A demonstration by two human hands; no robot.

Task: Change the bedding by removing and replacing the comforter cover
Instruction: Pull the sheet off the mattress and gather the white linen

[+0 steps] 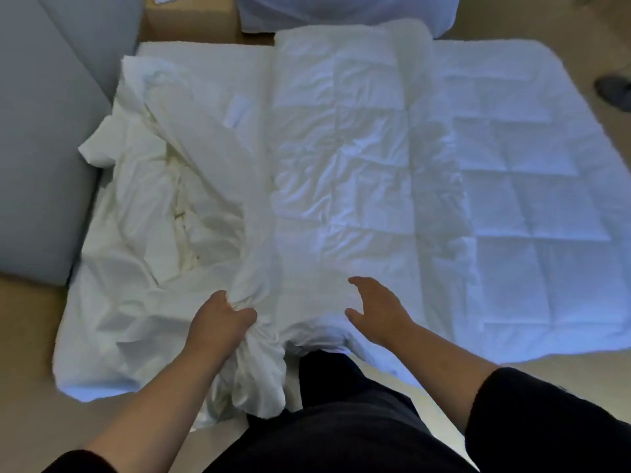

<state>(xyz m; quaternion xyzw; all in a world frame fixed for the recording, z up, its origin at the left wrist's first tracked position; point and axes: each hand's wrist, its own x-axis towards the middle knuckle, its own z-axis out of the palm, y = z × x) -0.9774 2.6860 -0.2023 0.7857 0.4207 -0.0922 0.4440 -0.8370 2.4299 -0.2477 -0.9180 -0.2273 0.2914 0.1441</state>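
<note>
Left hand [218, 319] grips cover [164, 206] edge; right hand [379, 312] hovers over comforter [512, 186].

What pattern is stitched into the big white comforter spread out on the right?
The comforter is white, quilted in a grid of squares; the head view shows it.

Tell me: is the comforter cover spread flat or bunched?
Bunched. The comforter cover lies crumpled over the quilted comforter's left side, its near end gathered in the left hand.

The left hand [220, 317] is clenched around a bunched fold of cover [254, 336], forearm bare and reaching forward, while the right hand [377, 310] hovers palm-down beside it with fingers spread and slightly curved, holding nothing.
</note>
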